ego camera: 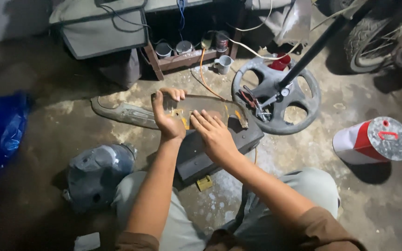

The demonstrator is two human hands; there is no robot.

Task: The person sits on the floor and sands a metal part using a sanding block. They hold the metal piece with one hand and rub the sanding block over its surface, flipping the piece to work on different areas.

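**Gripping a worn panel over a dark block**

Kneeling on the stained concrete floor (pixel 373 204), the person steadies a curved, paint-smeared panel (pixel 201 109) that rests across a dark block (pixel 210 148). Left hand (pixel 168 118) clamps the panel's left end — thumb up, fingers curled over its far edge. Right hand (pixel 215 135) lies flat on it, fingers together. A grey wheel-shaped base (pixel 298 100) sits just right; a red-and-white can (pixel 373 139) lies well apart.
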